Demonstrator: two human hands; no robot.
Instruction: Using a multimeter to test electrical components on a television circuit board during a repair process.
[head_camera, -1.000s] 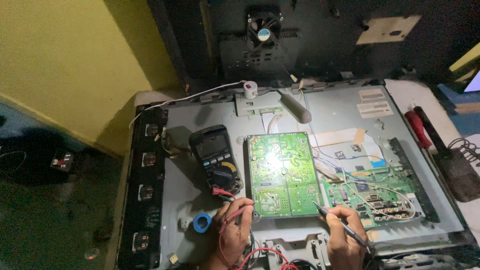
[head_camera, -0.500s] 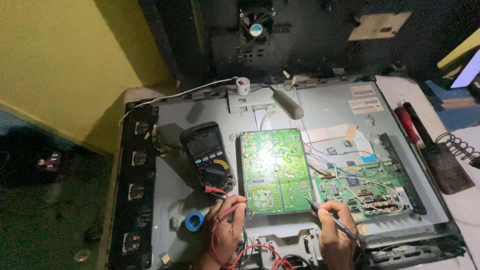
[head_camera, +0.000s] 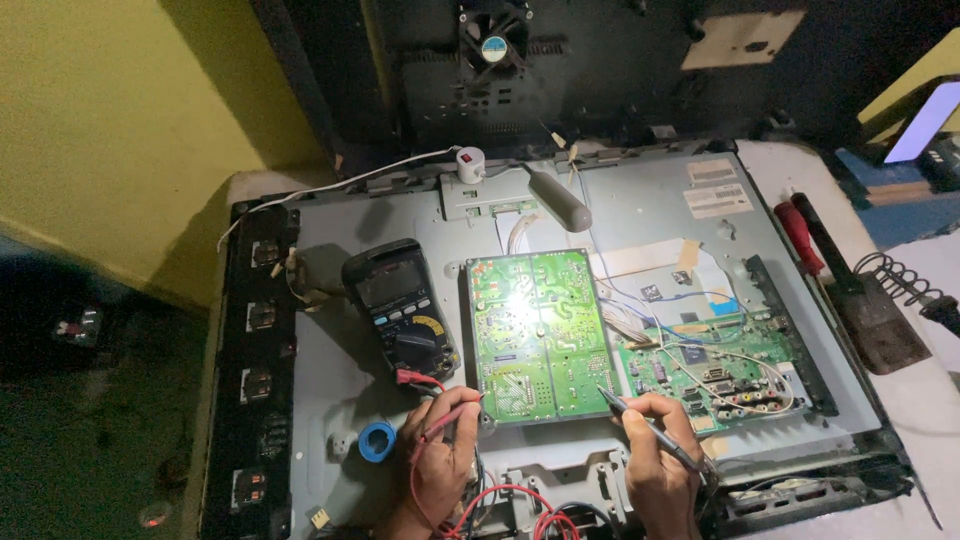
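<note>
Down at 6 o'clock, left hand (head_camera: 440, 455) pinches the red probe (head_camera: 452, 415), right hand (head_camera: 655, 455) grips the black probe (head_camera: 640, 420) pen-style, tip aimed 10 o'clock at the green power board (head_camera: 535, 335); multimeter (head_camera: 400, 305) sits at its 9 o'clock.

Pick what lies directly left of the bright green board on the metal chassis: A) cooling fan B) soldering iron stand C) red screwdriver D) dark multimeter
D: the dark multimeter sits on the metal chassis just left of the bright green board, with the left hand holding a red probe below it.
</note>
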